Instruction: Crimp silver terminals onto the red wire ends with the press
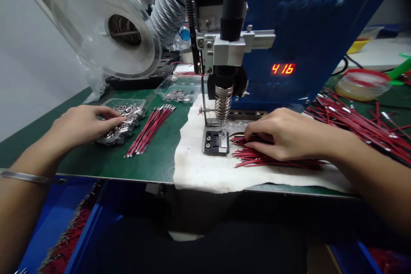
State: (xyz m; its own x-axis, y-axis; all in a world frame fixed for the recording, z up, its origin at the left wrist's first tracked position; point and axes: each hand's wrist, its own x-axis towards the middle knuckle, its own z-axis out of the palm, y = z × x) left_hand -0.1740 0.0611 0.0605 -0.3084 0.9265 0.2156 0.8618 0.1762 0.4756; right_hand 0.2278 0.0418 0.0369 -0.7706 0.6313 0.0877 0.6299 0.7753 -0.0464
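My left hand [85, 124] is over a clear plastic tray of small metal parts [126, 115] at the left. Its thumb and fingertips come together at the heap, and whatever is between them is too small to name. My right hand [282, 135] is closed at the tips on red and black wires [247, 154], which lie in a bunch on a white cloth [205, 177]. Just left of those fingertips is the small black metal die block [215, 142] of a press, under its spring-wrapped head [224, 105].
A neat bundle of red wires with metal ends [150, 130] lies on the green table [163, 167]. Behind it stands another clear tray [178, 94]. The blue machine housing [272, 21] shows red digits. More loose wires [362, 124] lie right; blue bins [93, 231] sit below the edge.
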